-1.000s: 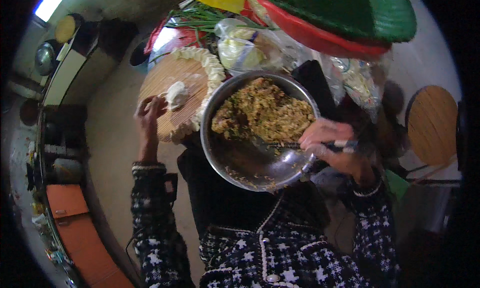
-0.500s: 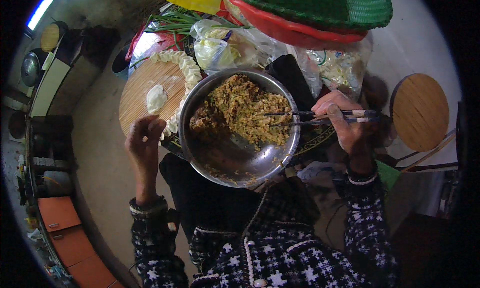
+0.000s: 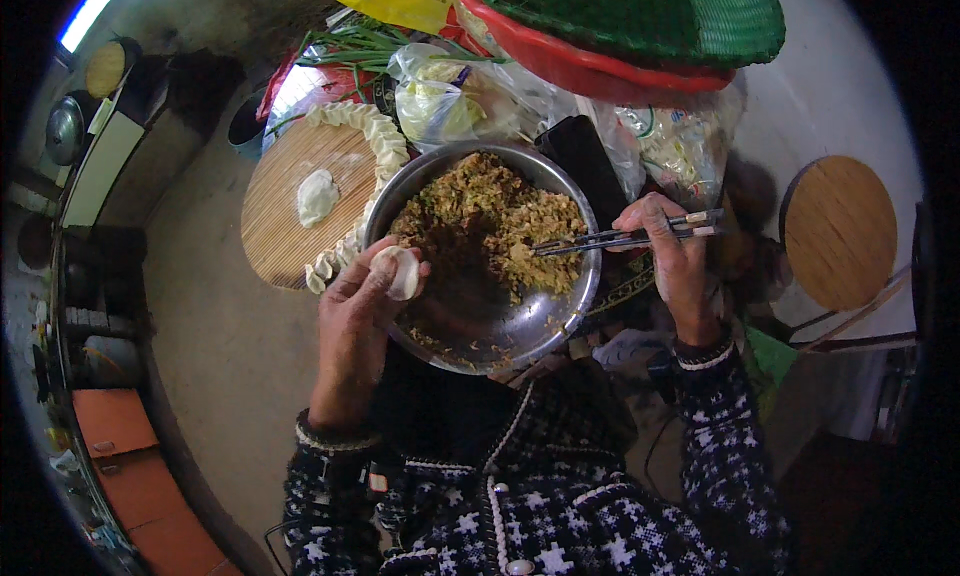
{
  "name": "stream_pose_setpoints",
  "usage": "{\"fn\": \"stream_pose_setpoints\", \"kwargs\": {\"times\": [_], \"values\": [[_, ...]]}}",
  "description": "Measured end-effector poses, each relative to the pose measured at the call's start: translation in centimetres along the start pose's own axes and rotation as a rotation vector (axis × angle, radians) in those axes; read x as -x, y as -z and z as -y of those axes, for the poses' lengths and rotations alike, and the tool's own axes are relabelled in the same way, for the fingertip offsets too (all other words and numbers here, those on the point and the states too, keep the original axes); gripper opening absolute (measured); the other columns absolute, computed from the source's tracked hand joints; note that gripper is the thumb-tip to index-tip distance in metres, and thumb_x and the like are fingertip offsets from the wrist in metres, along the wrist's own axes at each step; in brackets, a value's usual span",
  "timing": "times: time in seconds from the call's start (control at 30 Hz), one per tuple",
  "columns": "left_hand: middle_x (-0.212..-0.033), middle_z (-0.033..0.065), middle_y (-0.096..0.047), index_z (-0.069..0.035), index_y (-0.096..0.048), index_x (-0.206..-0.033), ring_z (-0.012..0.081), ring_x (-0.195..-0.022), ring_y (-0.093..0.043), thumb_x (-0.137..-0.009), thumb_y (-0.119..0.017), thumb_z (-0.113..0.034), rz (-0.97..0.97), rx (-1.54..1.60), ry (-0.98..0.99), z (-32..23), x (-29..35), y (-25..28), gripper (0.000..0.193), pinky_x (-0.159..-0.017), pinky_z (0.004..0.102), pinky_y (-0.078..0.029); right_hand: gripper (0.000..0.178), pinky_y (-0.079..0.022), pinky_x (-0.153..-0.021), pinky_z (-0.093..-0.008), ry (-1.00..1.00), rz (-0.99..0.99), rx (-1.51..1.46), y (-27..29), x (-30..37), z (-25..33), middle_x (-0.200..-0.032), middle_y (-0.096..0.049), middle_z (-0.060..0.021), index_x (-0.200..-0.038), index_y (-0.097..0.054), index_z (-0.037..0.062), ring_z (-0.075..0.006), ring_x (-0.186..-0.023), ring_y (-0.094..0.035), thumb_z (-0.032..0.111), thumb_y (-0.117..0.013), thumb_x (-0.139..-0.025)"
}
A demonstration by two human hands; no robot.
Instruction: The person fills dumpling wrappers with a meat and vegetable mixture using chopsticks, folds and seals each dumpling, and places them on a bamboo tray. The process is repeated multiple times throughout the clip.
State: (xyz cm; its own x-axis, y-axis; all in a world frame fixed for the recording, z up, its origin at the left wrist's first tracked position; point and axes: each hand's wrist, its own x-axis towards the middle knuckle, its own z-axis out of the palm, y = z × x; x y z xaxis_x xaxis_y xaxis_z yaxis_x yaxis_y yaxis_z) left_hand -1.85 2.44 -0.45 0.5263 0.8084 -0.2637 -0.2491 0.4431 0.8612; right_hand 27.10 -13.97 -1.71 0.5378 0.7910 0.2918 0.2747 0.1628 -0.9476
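A round white dumpling wrapper [image 3: 404, 275] is held in my left hand [image 3: 362, 294], at the left rim of a large metal bowl [image 3: 468, 360]. Brown-green minced filling [image 3: 500, 211] covers the bowl's far side and right side. My right hand [image 3: 668, 244] closes round a pair of dark chopsticks [image 3: 620, 238], whose tips dip into the filling. Left of the bowl, more wrappers [image 3: 317, 198] lie on a round slatted wooden board [image 3: 275, 211]. A curved row of folded dumplings [image 3: 385, 151] follows the board's far and right edge.
Behind the bowl are a dark rectangular object [image 3: 582, 154], a plastic bag with cabbage [image 3: 435, 101] and green onions [image 3: 350, 48]. Stacked green and red baskets [image 3: 600, 64] stand at the back. A round wooden stool top [image 3: 840, 231] is off to the right.
My left hand has moved right from beside the board to the bowl's rim, now with a wrapper in its fingers. The chopsticks have shifted slightly within the filling.
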Motion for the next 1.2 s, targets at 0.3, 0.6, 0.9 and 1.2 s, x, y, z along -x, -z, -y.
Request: {"fn": "stream_pose_setpoints", "kwargs": {"times": [0.3,0.6,0.9,1.2], "values": [[-0.109,0.0101,-0.069,0.003,-0.062,-0.121,0.0178,-0.096,-0.067,-0.094,-0.065,-0.015,0.016,-0.016,0.188,1.3,0.3,-1.9,0.032,-0.079,0.0297,-0.055,0.029,-0.056,-0.070,-0.0340,0.198,-0.066,-0.279,-1.1,0.5,0.8,-0.091,-0.060,-0.0151,-0.083,-0.055,0.0012,-0.0211,-0.080,-0.061,0.016,-0.040,-0.103],[-0.125,0.0096,-0.062,0.002,-0.047,-0.139,0.0179,-0.109,-0.062,-0.092,-0.061,-0.005,0.088,0.204,0.243,1.1,0.4,-3.3,0.049,-0.093,0.0285,-0.051,0.026,-0.056,-0.079,-0.0381,0.669,0.373,0.132,-1.8,1.9,5.3,-0.102,-0.066,-0.0104,-0.102,-0.063,0.0050,-0.0277,-0.093,-0.066,0.028,-0.066,-0.091],[-0.129,0.0145,-0.060,0.004,-0.046,-0.139,0.0236,-0.113,-0.062,-0.092,-0.056,0.004,0.092,0.284,0.258,0.7,0.4,-3.1,0.047,-0.101,0.0336,-0.052,0.031,-0.059,-0.078,-0.0322,0.889,0.476,0.341,-3.2,2.2,4.4,-0.107,-0.067,-0.0049,-0.101,-0.065,0.0097,-0.0228,-0.096,-0.068,0.028,-0.078,-0.080],[-0.129,0.0146,-0.060,0.006,-0.047,-0.138,0.0240,-0.113,-0.062,-0.092,-0.057,0.004,-0.006,0.214,0.174,-0.1,0.5,-3.0,0.047,-0.101,0.0347,-0.051,0.032,-0.050,-0.078,-0.0363,0.602,0.114,0.024,-2.9,1.5,3.4,-0.093,-0.063,-0.0127,-0.089,-0.058,0.0058,-0.0222,-0.081,-0.059,0.032,-0.046,-0.103]]}}
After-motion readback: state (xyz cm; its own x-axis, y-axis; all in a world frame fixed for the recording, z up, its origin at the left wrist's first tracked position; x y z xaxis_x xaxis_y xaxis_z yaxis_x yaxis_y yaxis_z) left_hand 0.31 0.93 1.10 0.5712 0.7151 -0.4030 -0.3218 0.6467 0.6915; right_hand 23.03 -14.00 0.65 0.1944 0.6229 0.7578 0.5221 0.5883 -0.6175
